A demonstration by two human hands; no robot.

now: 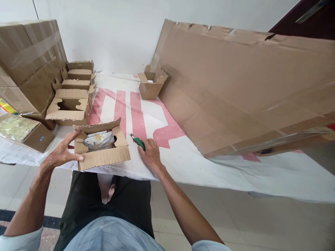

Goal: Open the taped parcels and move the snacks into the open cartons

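Near the front edge of the table lies a small open cardboard box (104,159), its flaps spread. Inside it are white printed packets (98,141), partly covered by the flaps. My left hand (62,151) grips the box's left end, thumb on the near flap and fingers at the far corner. To the right of the box, my right hand (150,153) is closed around a green utility knife (139,142). The knife's tip points away to the left, and the hand rests low over the white cloth.
Several open cardboard boxes (70,103) stand in a row at the left, beside large taped cartons (34,59). A box with pale wrapped contents (39,137) sits at front left. Another small open box (150,89) is at the back. A big cardboard carton (235,87) leans along the right.
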